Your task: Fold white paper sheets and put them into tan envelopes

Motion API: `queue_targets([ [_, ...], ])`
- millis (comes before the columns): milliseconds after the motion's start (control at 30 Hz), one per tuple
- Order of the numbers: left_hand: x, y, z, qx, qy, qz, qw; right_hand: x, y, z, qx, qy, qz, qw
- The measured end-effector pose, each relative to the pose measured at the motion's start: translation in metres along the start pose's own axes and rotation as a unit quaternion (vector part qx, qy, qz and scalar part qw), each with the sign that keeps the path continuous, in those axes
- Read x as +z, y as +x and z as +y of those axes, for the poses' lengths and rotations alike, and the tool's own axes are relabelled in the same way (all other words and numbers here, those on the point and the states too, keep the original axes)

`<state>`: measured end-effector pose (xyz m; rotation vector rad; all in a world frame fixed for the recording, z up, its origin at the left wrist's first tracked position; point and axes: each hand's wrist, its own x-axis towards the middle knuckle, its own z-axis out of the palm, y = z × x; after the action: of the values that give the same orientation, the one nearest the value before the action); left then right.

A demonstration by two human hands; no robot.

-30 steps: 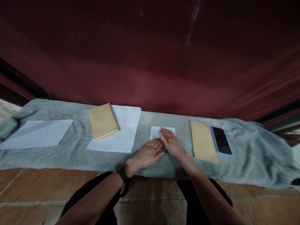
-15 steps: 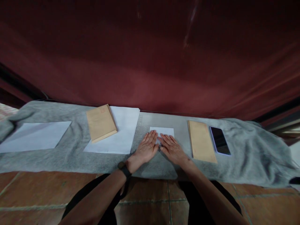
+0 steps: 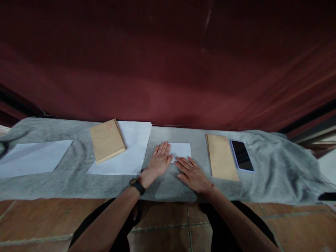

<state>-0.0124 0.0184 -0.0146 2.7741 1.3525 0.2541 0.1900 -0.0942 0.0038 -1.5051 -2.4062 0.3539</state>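
Note:
A small white folded-looking piece of paper [image 3: 180, 149] lies flat in front of me on the grey cloth [image 3: 115, 187]. My left hand [image 3: 160, 160] rests flat at the paper's left edge, fingers stretched forward, a dark watch on its wrist. At the paper's near right edge lies my right hand [image 3: 191, 172], palm down with fingers extended, the tips touching the near edge. Neither hand grips anything. Most of the paper's face shows between and beyond the hands.
On the left, a stack of brown envelopes [image 3: 107, 140] sits on white sheets [image 3: 135, 147]; another white sheet [image 3: 34, 157] lies farther left. To the right are more brown envelopes [image 3: 222, 157] and a phone [image 3: 242, 155]. A dark red surface [image 3: 168, 87] rises behind the cloth.
My hands have parted: the left has shifted to the paper's left edge, and the right has drawn back toward me to its near edge. More of the paper is uncovered. The view has shifted slightly.

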Motion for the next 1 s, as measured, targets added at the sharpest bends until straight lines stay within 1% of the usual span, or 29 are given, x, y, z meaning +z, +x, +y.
queue_targets([
  [67, -0.002, 0.002, 0.001, -0.005, -0.002, 0.011, 1.000, -0.003, 0.000, 0.003, 0.007, 0.016, 0.011, 1.000],
  [133, -0.005, 0.002, 0.007, 0.000, -0.007, 0.020, 1.000, -0.004, 0.002, 0.010, 0.035, 0.025, 0.038, 0.998],
  [267, -0.007, -0.004, 0.024, 0.063, -0.030, 0.013, 0.997, 0.000, 0.006, 0.024, 0.100, 0.000, 0.097, 0.990],
  [333, -0.005, -0.007, 0.031, 0.086, -0.041, 0.007, 0.995, 0.006, 0.008, 0.028, 0.118, -0.032, 0.104, 0.987],
  [400, -0.003, -0.011, 0.035, 0.095, -0.046, 0.002, 0.994, 0.011, 0.008, 0.030, 0.133, -0.065, 0.102, 0.984],
  [533, -0.001, -0.016, 0.034, 0.092, -0.045, -0.009, 0.995, 0.020, 0.005, 0.031, 0.163, -0.109, 0.106, 0.975],
  [700, -0.008, -0.022, 0.024, 0.067, -0.040, -0.013, 0.997, 0.021, 0.008, 0.030, 0.193, -0.114, 0.143, 0.964],
  [767, -0.012, -0.023, 0.017, 0.058, -0.039, -0.009, 0.998, 0.022, 0.013, 0.027, 0.179, -0.102, 0.150, 0.967],
  [833, -0.017, -0.022, 0.009, 0.038, -0.034, 0.000, 0.999, 0.024, 0.017, 0.022, 0.146, -0.090, 0.143, 0.975],
  [933, -0.029, -0.017, -0.015, -0.017, -0.026, 0.027, 0.999, 0.029, 0.020, 0.015, 0.110, -0.086, 0.124, 0.982],
  [967, -0.034, -0.015, -0.027, -0.047, -0.022, 0.041, 0.998, 0.030, 0.020, 0.014, 0.104, -0.088, 0.117, 0.984],
  [1000, -0.040, -0.014, -0.042, -0.091, -0.019, 0.057, 0.994, 0.032, 0.020, 0.013, 0.100, -0.090, 0.109, 0.985],
])
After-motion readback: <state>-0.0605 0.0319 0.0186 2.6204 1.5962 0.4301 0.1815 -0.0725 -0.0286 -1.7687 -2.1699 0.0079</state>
